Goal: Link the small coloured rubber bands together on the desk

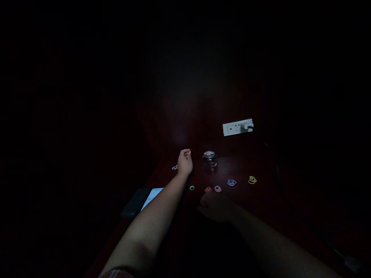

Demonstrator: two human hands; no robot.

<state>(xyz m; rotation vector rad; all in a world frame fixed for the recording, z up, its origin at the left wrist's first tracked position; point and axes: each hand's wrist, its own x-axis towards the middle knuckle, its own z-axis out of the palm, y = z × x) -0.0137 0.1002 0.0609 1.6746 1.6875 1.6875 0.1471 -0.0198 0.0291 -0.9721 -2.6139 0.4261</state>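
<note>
My left hand (185, 162) reaches to the far side of the dark red table, its fingertips pinched; a tiny pale thing may show at them, too small to name. Small coloured hair ties (174, 167) lie just left of it, partly hidden. To its right stands a clear glass jar (210, 159) with a lid on. Nearer me, my right hand (216, 206) is curled closed in shadow, and whether it holds anything is hidden. Just beyond it are orange hair ties (208, 189) and pink hair ties (217, 189). A green hair tie (192, 188) lies to their left.
Purple hair ties (232, 182) and yellow hair ties (252, 180) lie farther right. A phone with a lit screen (152, 197) and a dark case-like object (135, 202) lie by my left forearm. A wall socket (237, 127) holds a plug with a dark cable.
</note>
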